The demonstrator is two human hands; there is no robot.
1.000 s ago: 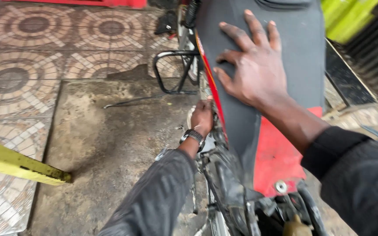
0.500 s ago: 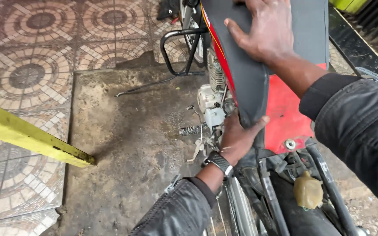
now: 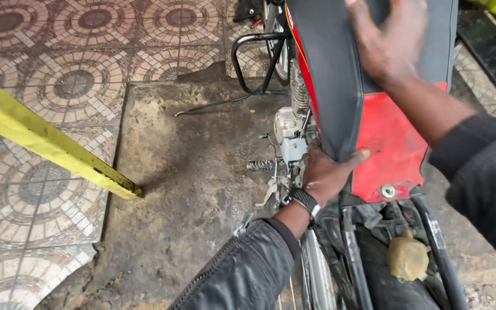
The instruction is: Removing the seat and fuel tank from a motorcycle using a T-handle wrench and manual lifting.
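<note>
Here, black seat [image 3: 340, 74] with red underside, tilted.

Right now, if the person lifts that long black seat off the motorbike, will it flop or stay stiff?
The black seat probably stays stiff: it keeps its long shape while the left hand grips its lower edge and the right hand presses on top. It may be a bit bulky, since both hands are on it. The smooth cover could feel slippery.

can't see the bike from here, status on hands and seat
Left hand grips lower edge of black seat, thumb on red side panel. Right hand flat on seat top. Nothing between hands and seat; yellow bar off to the side.
</note>
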